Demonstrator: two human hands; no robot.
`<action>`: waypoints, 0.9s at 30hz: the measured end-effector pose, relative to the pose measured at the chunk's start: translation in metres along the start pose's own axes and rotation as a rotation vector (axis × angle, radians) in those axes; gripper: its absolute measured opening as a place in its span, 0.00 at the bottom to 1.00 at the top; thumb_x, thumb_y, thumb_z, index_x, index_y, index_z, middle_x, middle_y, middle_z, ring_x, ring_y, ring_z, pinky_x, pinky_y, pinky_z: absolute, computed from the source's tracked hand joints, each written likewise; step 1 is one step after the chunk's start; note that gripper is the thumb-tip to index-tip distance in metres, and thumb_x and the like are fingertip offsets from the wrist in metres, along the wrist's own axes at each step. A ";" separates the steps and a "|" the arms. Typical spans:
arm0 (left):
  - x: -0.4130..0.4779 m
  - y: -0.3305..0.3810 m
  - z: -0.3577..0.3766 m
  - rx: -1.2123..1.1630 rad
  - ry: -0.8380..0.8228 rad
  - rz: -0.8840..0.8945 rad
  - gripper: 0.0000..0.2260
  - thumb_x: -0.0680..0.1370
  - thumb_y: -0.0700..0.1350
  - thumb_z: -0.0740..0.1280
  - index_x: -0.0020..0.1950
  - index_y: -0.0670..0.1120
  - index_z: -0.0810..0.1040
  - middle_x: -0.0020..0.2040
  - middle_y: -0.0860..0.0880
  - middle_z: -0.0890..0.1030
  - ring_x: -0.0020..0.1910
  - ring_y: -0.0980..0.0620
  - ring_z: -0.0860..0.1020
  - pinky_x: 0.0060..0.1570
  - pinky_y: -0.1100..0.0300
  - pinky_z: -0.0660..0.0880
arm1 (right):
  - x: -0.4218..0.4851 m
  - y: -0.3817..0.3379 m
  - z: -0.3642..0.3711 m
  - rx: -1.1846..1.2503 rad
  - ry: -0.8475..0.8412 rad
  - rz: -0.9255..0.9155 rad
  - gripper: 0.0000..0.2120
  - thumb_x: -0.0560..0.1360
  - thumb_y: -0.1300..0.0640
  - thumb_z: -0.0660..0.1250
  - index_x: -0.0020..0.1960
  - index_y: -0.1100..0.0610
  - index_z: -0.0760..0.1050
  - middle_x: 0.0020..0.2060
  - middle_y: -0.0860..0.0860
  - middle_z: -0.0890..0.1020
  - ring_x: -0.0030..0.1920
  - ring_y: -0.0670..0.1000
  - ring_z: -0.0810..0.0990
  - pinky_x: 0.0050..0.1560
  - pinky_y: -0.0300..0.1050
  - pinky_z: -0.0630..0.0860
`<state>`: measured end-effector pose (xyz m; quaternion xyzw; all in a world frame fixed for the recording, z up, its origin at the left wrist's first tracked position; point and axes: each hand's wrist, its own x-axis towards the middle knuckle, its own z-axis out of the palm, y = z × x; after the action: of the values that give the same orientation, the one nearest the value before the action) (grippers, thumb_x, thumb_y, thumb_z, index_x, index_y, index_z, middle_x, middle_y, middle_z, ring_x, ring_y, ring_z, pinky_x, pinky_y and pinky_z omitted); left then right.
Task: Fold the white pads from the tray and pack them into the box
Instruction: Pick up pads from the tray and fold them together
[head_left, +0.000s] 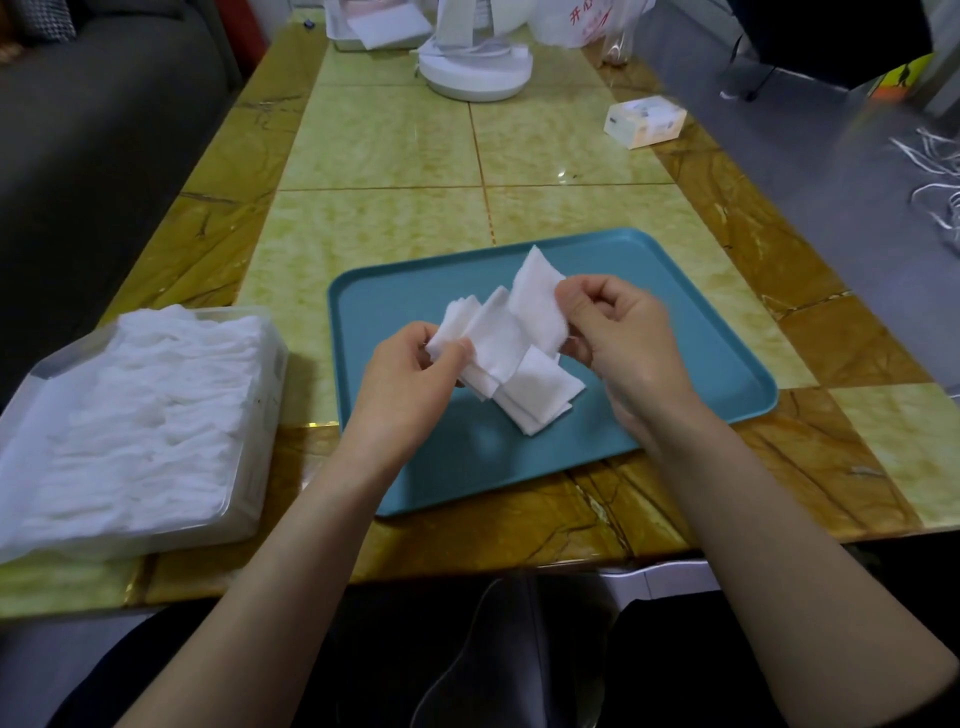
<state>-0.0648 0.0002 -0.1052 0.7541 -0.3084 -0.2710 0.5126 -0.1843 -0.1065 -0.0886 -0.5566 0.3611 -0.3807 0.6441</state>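
Observation:
A teal tray (691, 332) lies on the table in front of me. Above its middle, my left hand (410, 374) pinches a small stack of white pads (493, 343) at their left end. My right hand (618, 332) pinches the topmost pad (537, 296), which stands tilted upward from the stack. Other white pads (540, 395) lie on the tray just under my hands. To the left stands a clear plastic box (260, 467), filled to its rim with folded white pads (140, 410).
A white round fan base (475, 70) stands at the far end of the tiled table (384, 150). A small tissue pack (644, 122) lies at the far right, a white tray (358, 36) and plastic bag (587, 23) behind. White cords (935, 182) lie off the table's right.

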 end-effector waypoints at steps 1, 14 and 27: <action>0.000 0.000 0.000 0.004 0.003 -0.002 0.06 0.77 0.45 0.66 0.43 0.44 0.77 0.45 0.39 0.82 0.42 0.47 0.78 0.47 0.48 0.74 | -0.001 0.001 0.002 0.027 -0.030 0.035 0.04 0.76 0.63 0.65 0.43 0.58 0.74 0.37 0.53 0.80 0.31 0.42 0.80 0.33 0.34 0.76; -0.003 0.004 0.002 -0.017 -0.059 0.001 0.04 0.78 0.43 0.64 0.42 0.47 0.75 0.40 0.48 0.79 0.41 0.51 0.75 0.47 0.51 0.73 | -0.002 0.009 0.003 -0.219 -0.125 0.109 0.08 0.75 0.65 0.66 0.54 0.66 0.76 0.35 0.49 0.76 0.32 0.42 0.77 0.36 0.33 0.79; -0.004 0.006 0.003 -0.027 -0.045 0.013 0.05 0.79 0.44 0.64 0.44 0.47 0.74 0.44 0.43 0.79 0.42 0.49 0.75 0.52 0.45 0.74 | 0.000 0.010 0.004 -0.197 -0.178 0.209 0.08 0.78 0.57 0.64 0.56 0.56 0.74 0.40 0.46 0.81 0.35 0.39 0.77 0.33 0.28 0.73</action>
<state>-0.0710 -0.0003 -0.0998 0.7387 -0.3213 -0.2888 0.5174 -0.1801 -0.1035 -0.0977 -0.6081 0.3939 -0.2236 0.6520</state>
